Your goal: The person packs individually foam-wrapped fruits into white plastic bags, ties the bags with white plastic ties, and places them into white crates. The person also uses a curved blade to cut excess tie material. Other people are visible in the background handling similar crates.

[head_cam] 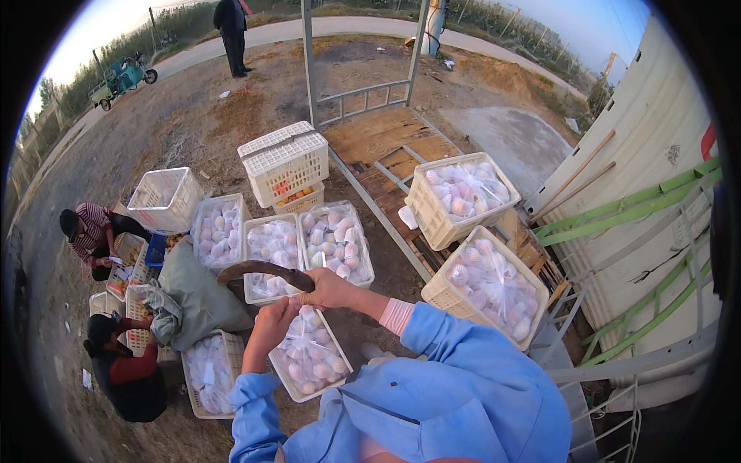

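My right hand (330,287) is closed around one end of a curved dark brown tool (263,268), perhaps a sickle; its curved part points left. My left hand (273,325) has bent fingers and meets the right hand at the fingertips; whether it pinches anything is hidden. Below both hands stands a white plastic crate (296,398) of round fruits in foam nets (307,353), inside a clear plastic bag gathered at the top. Beyond the hands, more such fruit fills a crate (370,276) and its neighbours, under clear plastic.
At right, two bagged fruit crates (440,289) (431,231) stand by a wooden platform (382,139). Stacked crates (283,150) stand ahead. A grey-green sack (200,289) lies left, near two crouching people (130,376) (92,234). Another person (233,35) stands farther off. Green metal rails (631,202) flank the right.
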`<state>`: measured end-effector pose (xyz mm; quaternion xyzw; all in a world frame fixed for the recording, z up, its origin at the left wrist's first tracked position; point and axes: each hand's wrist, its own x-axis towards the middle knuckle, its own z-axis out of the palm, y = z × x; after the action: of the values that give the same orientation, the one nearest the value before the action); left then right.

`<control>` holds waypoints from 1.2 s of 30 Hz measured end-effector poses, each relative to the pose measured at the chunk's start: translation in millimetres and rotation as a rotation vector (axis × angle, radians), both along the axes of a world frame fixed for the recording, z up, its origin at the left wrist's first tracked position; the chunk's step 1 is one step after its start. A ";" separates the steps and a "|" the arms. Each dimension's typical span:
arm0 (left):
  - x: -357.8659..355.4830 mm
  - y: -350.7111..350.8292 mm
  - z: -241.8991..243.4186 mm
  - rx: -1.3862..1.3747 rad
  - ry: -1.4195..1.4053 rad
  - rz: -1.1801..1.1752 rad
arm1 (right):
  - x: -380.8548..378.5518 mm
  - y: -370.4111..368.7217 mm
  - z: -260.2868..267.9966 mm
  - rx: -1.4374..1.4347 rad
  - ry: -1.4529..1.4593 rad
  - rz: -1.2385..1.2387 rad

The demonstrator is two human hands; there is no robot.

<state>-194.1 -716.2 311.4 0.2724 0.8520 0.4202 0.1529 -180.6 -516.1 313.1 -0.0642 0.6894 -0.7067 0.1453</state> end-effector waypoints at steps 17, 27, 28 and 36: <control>-21.8 -45.7 -19.2 0.314 -0.707 0.093 | -25.7 74.0 15.9 -0.095 -0.030 -0.322; -26.6 -96.2 -32.0 0.523 -0.877 0.149 | -60.6 105.5 24.1 -0.095 -0.161 -0.450; -27.0 -96.1 -25.3 0.605 -0.973 0.173 | -63.3 107.6 23.4 -0.084 -0.175 -0.452; -41.5 -91.5 -20.1 0.424 -0.860 0.031 | -81.8 77.3 6.6 -0.008 -0.262 -0.275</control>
<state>-235.6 -807.6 291.3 0.0864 0.6107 0.6617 0.4263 -262.4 -438.9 319.7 0.1229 0.6638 -0.7251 0.1356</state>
